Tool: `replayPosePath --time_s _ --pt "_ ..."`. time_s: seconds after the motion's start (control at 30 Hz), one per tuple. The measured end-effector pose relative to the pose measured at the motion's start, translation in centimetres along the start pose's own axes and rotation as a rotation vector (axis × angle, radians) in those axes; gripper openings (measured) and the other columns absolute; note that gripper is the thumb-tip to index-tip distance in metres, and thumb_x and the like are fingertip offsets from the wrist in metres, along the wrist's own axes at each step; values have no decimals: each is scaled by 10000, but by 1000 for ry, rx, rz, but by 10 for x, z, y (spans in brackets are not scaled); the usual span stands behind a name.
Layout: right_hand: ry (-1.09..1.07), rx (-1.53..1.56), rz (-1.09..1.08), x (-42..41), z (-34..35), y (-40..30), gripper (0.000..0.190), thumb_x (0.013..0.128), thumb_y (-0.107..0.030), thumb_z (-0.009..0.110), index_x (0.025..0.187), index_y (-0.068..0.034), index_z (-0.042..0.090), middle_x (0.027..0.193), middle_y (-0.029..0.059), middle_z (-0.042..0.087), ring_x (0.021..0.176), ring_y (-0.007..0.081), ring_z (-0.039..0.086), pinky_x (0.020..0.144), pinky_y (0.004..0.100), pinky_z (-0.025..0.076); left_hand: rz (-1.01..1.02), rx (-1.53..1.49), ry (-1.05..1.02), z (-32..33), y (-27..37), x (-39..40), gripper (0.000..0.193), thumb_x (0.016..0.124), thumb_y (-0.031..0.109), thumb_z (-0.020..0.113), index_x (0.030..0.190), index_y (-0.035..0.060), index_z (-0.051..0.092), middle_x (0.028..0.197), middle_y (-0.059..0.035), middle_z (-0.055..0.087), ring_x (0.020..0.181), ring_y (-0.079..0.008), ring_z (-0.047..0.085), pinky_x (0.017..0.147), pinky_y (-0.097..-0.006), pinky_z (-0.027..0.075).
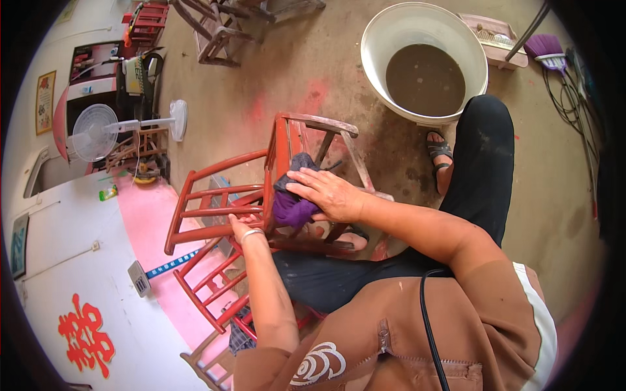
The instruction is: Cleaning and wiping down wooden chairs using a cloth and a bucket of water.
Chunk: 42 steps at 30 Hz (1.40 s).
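Observation:
A small red-painted wooden chair (pixel 220 232) is in front of me, with bare, worn wood showing on its legs. My left hand (pixel 243 227), a bracelet at its wrist, grips the chair's back frame near the seat. Under my right hand (pixel 328 193) is a bunched purple and dark grey cloth (pixel 296 207), pressed against the chair seat. The cloth and that hand hide part of the seat. My left fingers are partly hidden behind the rail.
A large white bucket (pixel 374 58) holds murky brown water, close to my knee. A pink dustpan (pixel 518 56) and a purple broom (pixel 544 46) lie beyond it. Another red chair (pixel 210 288) stands by my left arm. Worn wooden chairs (pixel 210 36) and a white fan (pixel 95 132) are farther off.

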State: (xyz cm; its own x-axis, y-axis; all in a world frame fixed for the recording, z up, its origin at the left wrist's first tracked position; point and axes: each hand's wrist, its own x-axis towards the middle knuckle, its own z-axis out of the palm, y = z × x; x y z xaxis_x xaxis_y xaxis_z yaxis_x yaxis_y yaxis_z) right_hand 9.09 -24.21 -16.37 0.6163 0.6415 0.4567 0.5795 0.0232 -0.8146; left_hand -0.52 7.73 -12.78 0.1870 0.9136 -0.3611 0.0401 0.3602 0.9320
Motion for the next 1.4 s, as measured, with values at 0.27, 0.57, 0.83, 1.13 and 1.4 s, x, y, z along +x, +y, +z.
replayPosePath --time_s 0.27,0.57,0.83,1.13,1.4 --pt "-234 258 347 -99 -28 37 748 716 -94 642 1407 -91 353 1377 188 442 1271 394 434 1048 436 384 -33 105 44 28 8 57 353 932 320 591 672 115 468 570 10 464 488 -125 464 450 -272 431" --pt "-109 180 665 -91 28 60 596 951 -407 469 1472 -174 299 1511 205 251 1327 441 315 1122 483 231 -24 220 -49 99 14 108 275 894 235 647 724 120 465 591 25 449 494 -107 445 484 -287 434" --pt "98 -105 1007 -45 80 200 371 851 -387 639 1189 -234 629 1316 135 486 1150 414 455 1035 455 349 -68 360 -279 122 22 111 305 925 222 607 686 132 442 593 26 430 507 -102 435 478 -269 399" --pt "316 189 914 -59 99 163 402 916 -312 589 1254 -96 564 1179 222 556 1115 366 528 982 416 412 -50 446 -203 130 34 142 330 917 269 622 677 146 431 568 42 430 475 -83 426 457 -250 404" --pt "247 152 612 -79 49 -13 440 943 -223 538 1301 2 415 1193 249 466 1081 388 523 930 426 443 -46 449 -217 133 18 151 272 930 263 592 731 140 451 593 40 435 498 -90 427 504 -254 435"
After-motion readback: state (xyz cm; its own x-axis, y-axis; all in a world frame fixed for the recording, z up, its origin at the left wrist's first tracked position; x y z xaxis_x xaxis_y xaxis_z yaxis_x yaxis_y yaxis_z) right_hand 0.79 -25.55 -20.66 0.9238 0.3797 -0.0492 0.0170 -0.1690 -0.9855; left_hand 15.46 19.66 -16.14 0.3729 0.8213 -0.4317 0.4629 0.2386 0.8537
